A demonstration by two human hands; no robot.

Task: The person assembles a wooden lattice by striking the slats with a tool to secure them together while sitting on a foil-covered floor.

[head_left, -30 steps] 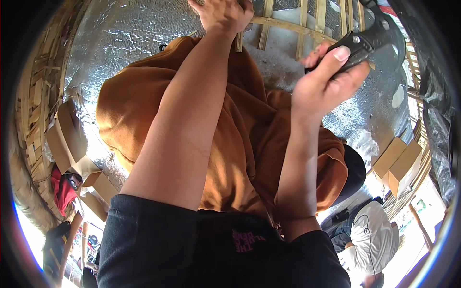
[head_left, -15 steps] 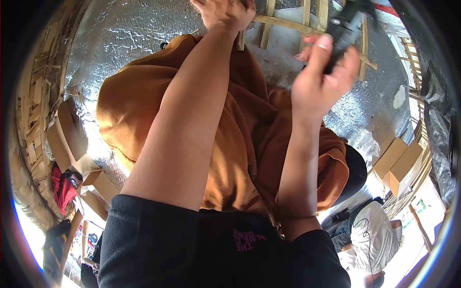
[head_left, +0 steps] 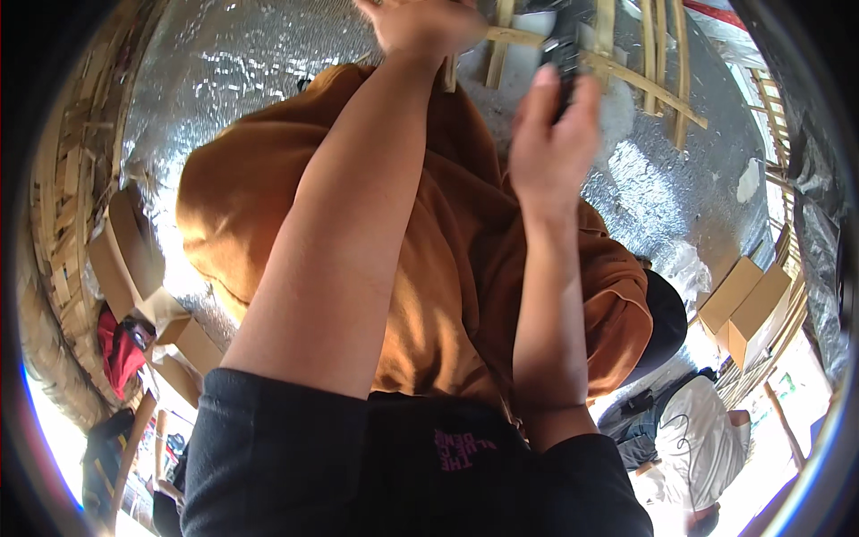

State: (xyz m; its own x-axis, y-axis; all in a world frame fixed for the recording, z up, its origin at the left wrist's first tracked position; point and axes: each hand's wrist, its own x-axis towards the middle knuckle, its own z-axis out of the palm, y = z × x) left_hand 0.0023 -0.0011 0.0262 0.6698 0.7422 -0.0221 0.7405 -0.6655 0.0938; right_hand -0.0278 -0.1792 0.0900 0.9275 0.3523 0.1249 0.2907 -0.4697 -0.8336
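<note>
My right hand (head_left: 555,148) is wrapped around a dark tool (head_left: 562,49) with a long black body, blurred by motion; its exact kind does not show. Beyond that hand lies a lattice of thin bamboo slats (head_left: 640,79), crossed over one another on a silver foil sheet (head_left: 658,192). At the upper edge my left hand (head_left: 425,27) reaches over the lattice's left end, close to a short slat (head_left: 450,76). Its fingers are partly cut off and smeared, so what they grip is hidden. Brown cloth (head_left: 429,295) spreads beneath both forearms.
Cardboard boxes stand open at left (head_left: 130,246) and right (head_left: 743,304). Woven bamboo walling (head_left: 76,179) rises on the left. A person in a white shirt (head_left: 698,438) is at lower right. Clear plastic film (head_left: 819,259) hangs at far right.
My right hand has moved left with the dark tool, which now covers the middle of the lattice. More slats show at right. The left hand stays at nearly the same spot.
</note>
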